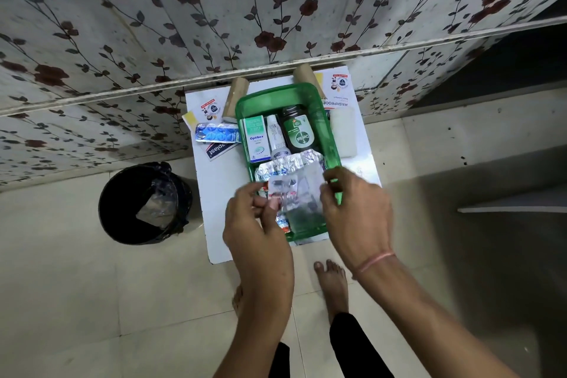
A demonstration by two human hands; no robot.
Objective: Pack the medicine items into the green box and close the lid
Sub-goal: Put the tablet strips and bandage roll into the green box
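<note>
Hands: left hand [257, 218] and right hand [352, 209] pinched a foil strip [291, 190] between them.
Green box [333, 144]: lay open just beyond them on the table [214, 209].
Risk: blue blister strip [216, 133], beyond the left hand, might be forgotten.
</note>
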